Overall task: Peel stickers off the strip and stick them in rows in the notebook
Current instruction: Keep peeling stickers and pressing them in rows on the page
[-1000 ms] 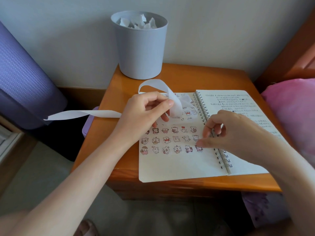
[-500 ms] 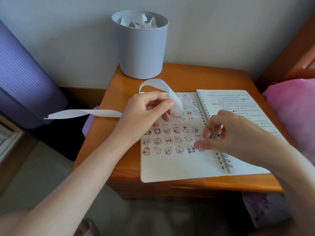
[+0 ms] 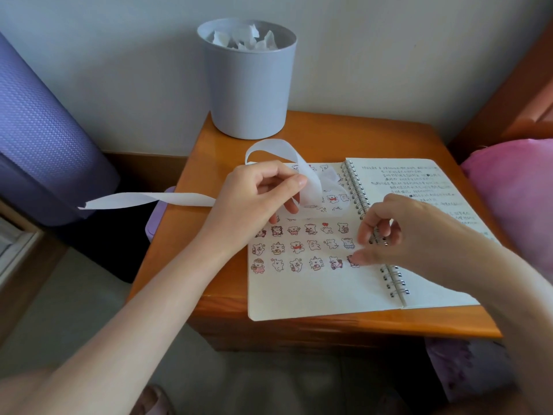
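Note:
A spiral notebook [image 3: 314,295] lies open on the wooden bedside table [image 3: 323,136]. Its left page carries several rows of small cartoon stickers [image 3: 296,247]. My left hand [image 3: 254,199] pinches the white sticker strip [image 3: 311,187] above the page's upper part; the strip loops up and its loose tail [image 3: 143,200] trails off the table's left edge. My right hand [image 3: 398,232] hovers over the spiral binding, fingers curled, its thumb tip pressing a sticker [image 3: 353,260] at the right end of the bottom row.
A grey bin [image 3: 250,85] with crumpled white paper stands at the table's back edge. A purple rolled mat [image 3: 39,139] leans at the left. Pink bedding [image 3: 517,199] lies at the right. The notebook's right page holds handwriting.
My right hand has shifted slightly left and down, its thumb settling on the last sticker of the bottom row. My left hand and the strip have stayed put.

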`<state>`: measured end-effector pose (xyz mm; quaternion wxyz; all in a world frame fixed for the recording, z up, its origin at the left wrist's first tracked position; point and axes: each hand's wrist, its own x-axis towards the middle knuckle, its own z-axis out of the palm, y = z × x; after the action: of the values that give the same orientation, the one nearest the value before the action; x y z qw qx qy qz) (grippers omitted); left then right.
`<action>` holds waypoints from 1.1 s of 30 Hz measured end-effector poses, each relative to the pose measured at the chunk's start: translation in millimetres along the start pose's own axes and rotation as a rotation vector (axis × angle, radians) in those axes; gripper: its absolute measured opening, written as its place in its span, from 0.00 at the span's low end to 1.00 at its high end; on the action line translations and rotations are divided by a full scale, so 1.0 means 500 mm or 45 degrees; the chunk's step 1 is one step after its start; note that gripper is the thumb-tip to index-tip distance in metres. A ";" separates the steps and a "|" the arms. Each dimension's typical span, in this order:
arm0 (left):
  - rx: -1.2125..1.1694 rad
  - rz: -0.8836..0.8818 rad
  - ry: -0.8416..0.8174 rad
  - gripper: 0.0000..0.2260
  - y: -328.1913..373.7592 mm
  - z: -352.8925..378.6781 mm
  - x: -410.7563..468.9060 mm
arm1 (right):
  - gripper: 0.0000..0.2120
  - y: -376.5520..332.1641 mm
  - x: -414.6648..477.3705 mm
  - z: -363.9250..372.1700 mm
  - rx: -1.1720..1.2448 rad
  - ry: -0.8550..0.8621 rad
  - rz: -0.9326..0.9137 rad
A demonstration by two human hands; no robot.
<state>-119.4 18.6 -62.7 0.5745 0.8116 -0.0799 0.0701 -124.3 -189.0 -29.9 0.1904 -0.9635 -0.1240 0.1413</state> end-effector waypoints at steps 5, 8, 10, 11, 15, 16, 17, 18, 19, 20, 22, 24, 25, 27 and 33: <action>-0.015 0.006 0.001 0.07 -0.001 -0.001 0.000 | 0.06 0.002 0.003 0.004 -0.005 0.038 -0.019; -0.014 0.015 0.008 0.07 0.000 -0.001 0.001 | 0.05 0.001 0.007 0.006 0.114 0.214 -0.047; -0.030 0.024 0.011 0.07 0.002 -0.001 0.001 | 0.05 -0.007 0.010 0.011 0.275 0.369 -0.102; -0.038 0.028 0.011 0.07 0.003 -0.002 0.001 | 0.04 -0.013 0.012 0.015 0.361 0.436 -0.140; -0.043 0.035 0.020 0.06 0.004 -0.002 0.000 | 0.04 -0.040 0.024 0.038 0.502 0.545 -0.270; -0.050 0.035 0.021 0.06 0.004 -0.002 0.000 | 0.05 -0.044 0.027 0.043 0.502 0.555 -0.293; -0.062 0.034 0.024 0.06 0.003 -0.002 0.000 | 0.04 -0.048 0.030 0.046 0.510 0.565 -0.311; -0.077 0.032 0.028 0.06 0.002 -0.002 0.000 | 0.04 -0.050 0.033 0.048 0.524 0.573 -0.322; -0.087 0.032 0.032 0.06 0.002 -0.002 0.000 | 0.03 -0.051 0.035 0.049 0.539 0.575 -0.328; -0.089 0.034 0.033 0.07 0.002 -0.002 0.000 | 0.03 -0.052 0.037 0.049 0.555 0.570 -0.330; -0.083 0.046 0.030 0.07 0.001 -0.003 0.000 | 0.02 -0.052 0.041 0.049 0.614 0.542 -0.334; -0.081 0.050 0.028 0.09 0.001 -0.003 -0.001 | 0.02 -0.051 0.045 0.049 0.724 0.500 -0.329; -0.091 0.045 0.028 0.11 0.001 -0.003 -0.001 | 0.02 -0.051 0.048 0.049 0.782 0.485 -0.326; -0.130 0.030 0.027 0.13 0.002 -0.004 -0.001 | 0.02 -0.051 0.052 0.047 0.885 0.483 -0.323; -0.062 0.061 -0.008 0.06 0.006 -0.002 -0.005 | 0.07 -0.049 0.057 0.047 0.980 0.559 -0.313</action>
<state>-122.3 18.7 -60.0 0.5920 0.7954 -0.1029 0.0794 -109.7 -150.8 -47.4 0.5715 -0.8080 -0.1327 -0.0540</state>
